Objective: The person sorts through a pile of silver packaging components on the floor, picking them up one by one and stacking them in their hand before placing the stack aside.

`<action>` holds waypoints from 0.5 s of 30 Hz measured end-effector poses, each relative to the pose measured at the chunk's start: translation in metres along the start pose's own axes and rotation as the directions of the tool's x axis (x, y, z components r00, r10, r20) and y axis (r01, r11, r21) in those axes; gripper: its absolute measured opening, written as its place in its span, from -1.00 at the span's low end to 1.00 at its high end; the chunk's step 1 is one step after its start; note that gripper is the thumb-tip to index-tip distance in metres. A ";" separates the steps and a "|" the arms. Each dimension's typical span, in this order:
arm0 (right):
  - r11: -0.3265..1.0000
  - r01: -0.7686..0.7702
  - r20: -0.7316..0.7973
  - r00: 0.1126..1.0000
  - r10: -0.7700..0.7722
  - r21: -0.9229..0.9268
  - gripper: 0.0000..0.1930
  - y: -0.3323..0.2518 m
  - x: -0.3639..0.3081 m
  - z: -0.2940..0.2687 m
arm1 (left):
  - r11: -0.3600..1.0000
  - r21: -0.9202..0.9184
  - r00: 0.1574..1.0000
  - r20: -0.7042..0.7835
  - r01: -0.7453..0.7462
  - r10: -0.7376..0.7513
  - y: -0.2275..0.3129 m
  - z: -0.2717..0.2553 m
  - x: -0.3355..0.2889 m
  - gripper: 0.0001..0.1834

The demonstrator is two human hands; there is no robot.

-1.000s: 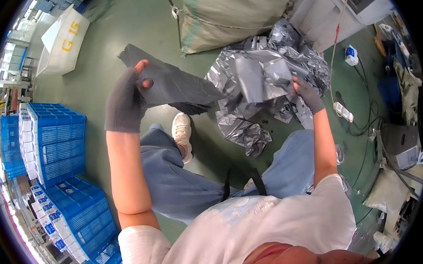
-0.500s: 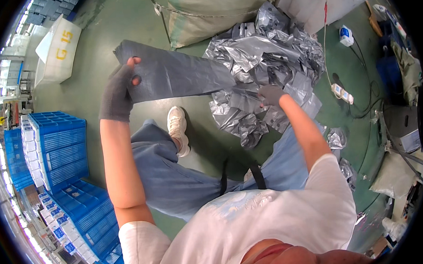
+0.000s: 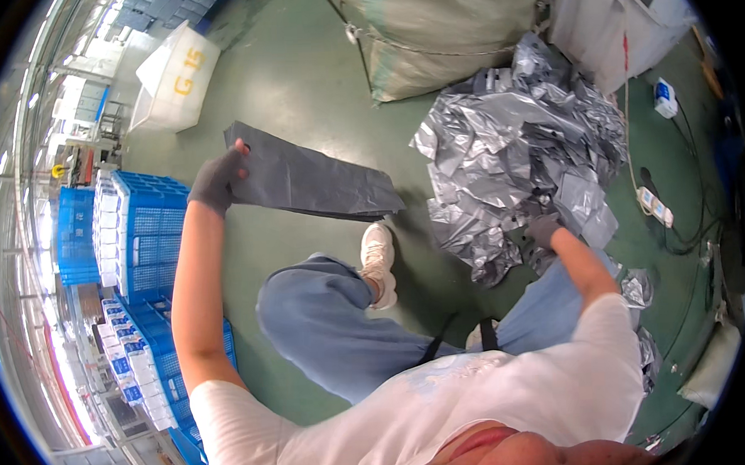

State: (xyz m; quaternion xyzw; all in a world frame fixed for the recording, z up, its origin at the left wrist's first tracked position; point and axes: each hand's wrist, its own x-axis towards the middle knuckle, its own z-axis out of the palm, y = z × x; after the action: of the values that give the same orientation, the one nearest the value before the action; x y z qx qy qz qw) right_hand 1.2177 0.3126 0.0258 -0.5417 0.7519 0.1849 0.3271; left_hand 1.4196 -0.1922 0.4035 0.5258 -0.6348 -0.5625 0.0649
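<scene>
My left hand [image 3: 217, 179], in a grey glove, grips one end of a stack of flat dark grey plastic bags [image 3: 312, 183] and holds it out over the green floor. My right hand [image 3: 541, 229], also gloved, reaches down into a heap of crumpled silver-grey plastic bags [image 3: 519, 155] on the floor at my right; its fingers rest on the heap, and I cannot tell whether they pinch a bag. I sit with my legs in blue jeans and a white shoe [image 3: 379, 261] between the two.
Blue plastic crates [image 3: 144, 234] stand stacked at my left. A white bin [image 3: 173, 85] sits on the floor at the far left, a large beige bulk sack [image 3: 447, 30] straight ahead. A power strip with cables [image 3: 654, 203] lies at the right.
My right hand let go of the flat bags and dropped to the silver heap. My left hand now holds the stack alone, slightly lower.
</scene>
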 end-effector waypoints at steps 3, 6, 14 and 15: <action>0.924 0.058 -0.495 0.856 0.149 0.377 -0.81 0.013 -0.043 -0.040 | 0.999 0.016 0.999 0.026 -0.040 0.039 0.018 -0.002 0.007 -0.74; 0.870 0.063 -0.748 0.543 0.381 0.489 -0.75 -0.004 -0.077 -0.126 | 0.996 -0.042 0.979 0.185 -0.082 0.088 -0.003 0.016 0.017 -0.73; 0.844 0.290 -0.884 0.013 0.468 0.451 -0.67 -0.120 -0.072 -0.301 | 0.990 -0.092 0.933 0.335 -0.108 0.133 -0.040 0.087 0.016 -0.67; 0.847 0.313 -0.890 -0.012 0.455 0.429 -0.67 -0.137 -0.063 -0.307 | 0.988 -0.135 0.924 0.364 -0.073 0.118 -0.038 0.098 0.011 -0.65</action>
State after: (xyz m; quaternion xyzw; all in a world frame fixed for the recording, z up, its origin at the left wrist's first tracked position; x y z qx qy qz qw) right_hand 1.2687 0.1153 0.3003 -0.3527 0.7995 -0.4498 -0.1844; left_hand 1.3713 -0.1297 0.3334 0.3739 -0.6257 -0.6846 0.0026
